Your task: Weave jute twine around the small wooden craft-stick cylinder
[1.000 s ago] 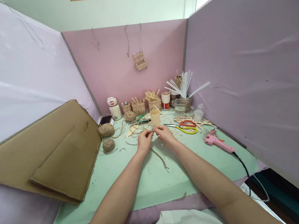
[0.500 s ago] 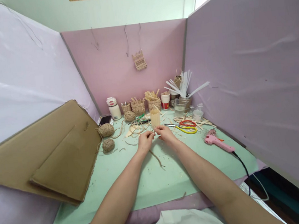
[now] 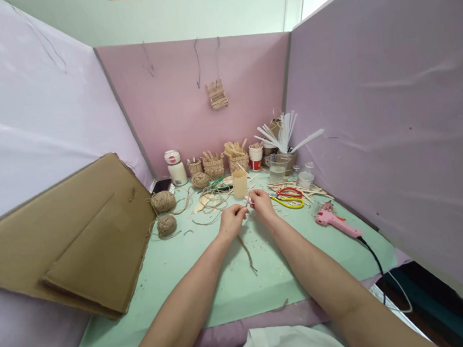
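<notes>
Close together over the middle of the green table, my left hand [image 3: 233, 220] and my right hand [image 3: 260, 203] pinch a brown twine [image 3: 246, 253]. Its frayed tail hangs below my left hand toward the table. The stretch between my fingertips is too small to make out clearly. Just beyond my fingers stands a pale wooden cup [image 3: 240, 184]. Right of my right hand lie scissors with red and yellow handles [image 3: 289, 201], their blades partly hidden behind that hand.
Twine balls [image 3: 166, 225] and a leaning cardboard sheet [image 3: 98, 242] are on the left. A pink glue gun [image 3: 338, 223] with a cord lies at right. Along the back stand stick-filled baskets [image 3: 214, 168], a white jar [image 3: 176, 169] and a clear cup [image 3: 277, 170].
Both hands have shifted slightly right, and my right hand has risen a little and turned. The twine's hanging tail has moved, and the scissor blades are now mostly covered.
</notes>
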Demonstrator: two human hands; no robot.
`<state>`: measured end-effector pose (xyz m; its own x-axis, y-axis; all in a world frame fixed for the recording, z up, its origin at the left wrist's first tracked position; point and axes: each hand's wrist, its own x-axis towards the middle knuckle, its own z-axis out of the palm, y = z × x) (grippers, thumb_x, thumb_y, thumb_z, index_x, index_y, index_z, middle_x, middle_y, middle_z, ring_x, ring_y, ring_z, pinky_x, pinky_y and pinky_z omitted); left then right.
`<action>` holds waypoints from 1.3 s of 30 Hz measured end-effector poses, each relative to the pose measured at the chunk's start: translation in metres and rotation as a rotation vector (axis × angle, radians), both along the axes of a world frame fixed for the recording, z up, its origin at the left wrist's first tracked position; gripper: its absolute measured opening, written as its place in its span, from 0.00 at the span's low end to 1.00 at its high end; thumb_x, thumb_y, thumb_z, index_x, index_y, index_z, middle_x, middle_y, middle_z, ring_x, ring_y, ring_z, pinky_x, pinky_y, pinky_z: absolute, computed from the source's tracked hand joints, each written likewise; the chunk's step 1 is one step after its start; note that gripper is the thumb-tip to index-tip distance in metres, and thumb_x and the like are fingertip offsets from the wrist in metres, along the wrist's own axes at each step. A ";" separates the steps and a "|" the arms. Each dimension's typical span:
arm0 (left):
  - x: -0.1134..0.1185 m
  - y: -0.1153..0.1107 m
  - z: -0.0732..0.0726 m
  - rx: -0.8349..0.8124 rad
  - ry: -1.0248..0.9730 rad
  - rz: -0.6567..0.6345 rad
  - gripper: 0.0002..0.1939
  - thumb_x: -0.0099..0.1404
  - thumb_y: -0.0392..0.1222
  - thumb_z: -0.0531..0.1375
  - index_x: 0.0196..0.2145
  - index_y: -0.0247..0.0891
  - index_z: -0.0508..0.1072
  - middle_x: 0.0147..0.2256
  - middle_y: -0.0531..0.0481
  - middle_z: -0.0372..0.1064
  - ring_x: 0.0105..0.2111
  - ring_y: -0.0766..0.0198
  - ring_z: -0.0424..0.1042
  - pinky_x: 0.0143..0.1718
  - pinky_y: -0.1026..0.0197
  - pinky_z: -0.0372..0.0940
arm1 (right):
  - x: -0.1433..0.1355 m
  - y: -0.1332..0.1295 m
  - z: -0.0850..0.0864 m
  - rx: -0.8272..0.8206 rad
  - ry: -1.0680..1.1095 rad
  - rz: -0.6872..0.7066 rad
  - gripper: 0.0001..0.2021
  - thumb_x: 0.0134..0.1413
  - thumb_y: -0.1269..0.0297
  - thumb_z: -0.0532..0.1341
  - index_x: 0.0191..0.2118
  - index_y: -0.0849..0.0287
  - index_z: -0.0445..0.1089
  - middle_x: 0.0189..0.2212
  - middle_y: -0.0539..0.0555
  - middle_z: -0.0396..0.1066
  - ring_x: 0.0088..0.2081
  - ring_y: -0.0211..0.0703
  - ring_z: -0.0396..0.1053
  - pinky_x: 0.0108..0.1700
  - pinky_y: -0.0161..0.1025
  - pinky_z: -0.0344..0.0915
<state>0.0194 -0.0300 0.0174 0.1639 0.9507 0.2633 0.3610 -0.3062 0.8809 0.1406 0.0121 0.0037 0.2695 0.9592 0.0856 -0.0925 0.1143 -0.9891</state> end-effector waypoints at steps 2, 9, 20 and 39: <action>-0.002 0.004 -0.003 -0.030 -0.062 0.010 0.11 0.55 0.44 0.55 0.26 0.35 0.74 0.21 0.52 0.68 0.21 0.68 0.61 0.25 0.65 0.55 | 0.001 -0.003 0.008 -0.002 0.110 0.048 0.13 0.39 0.54 0.59 0.23 0.58 0.59 0.16 0.45 0.56 0.19 0.32 0.53 0.22 0.32 0.52; -0.009 0.011 -0.007 -0.101 -0.229 0.021 0.15 0.56 0.48 0.56 0.33 0.35 0.74 0.22 0.52 0.67 0.21 0.69 0.60 0.25 0.65 0.55 | 0.000 -0.010 0.023 -0.001 0.265 0.088 0.17 0.40 0.48 0.61 0.25 0.59 0.64 0.17 0.46 0.58 0.20 0.31 0.54 0.21 0.31 0.52; -0.010 0.012 -0.009 0.009 -0.221 -0.002 0.11 0.57 0.44 0.54 0.30 0.35 0.73 0.19 0.55 0.62 0.20 0.70 0.57 0.23 0.66 0.54 | 0.000 -0.020 0.018 -0.083 0.035 0.467 0.17 0.37 0.50 0.65 0.28 0.59 0.68 0.24 0.49 0.67 0.27 0.34 0.62 0.27 0.30 0.57; -0.003 -0.001 -0.002 0.066 -0.190 -0.055 0.11 0.57 0.44 0.55 0.31 0.35 0.74 0.25 0.51 0.69 0.26 0.67 0.63 0.31 0.64 0.60 | 0.006 -0.007 0.006 -0.197 -0.112 0.191 0.17 0.47 0.48 0.56 0.26 0.60 0.66 0.19 0.49 0.64 0.18 0.33 0.56 0.21 0.32 0.52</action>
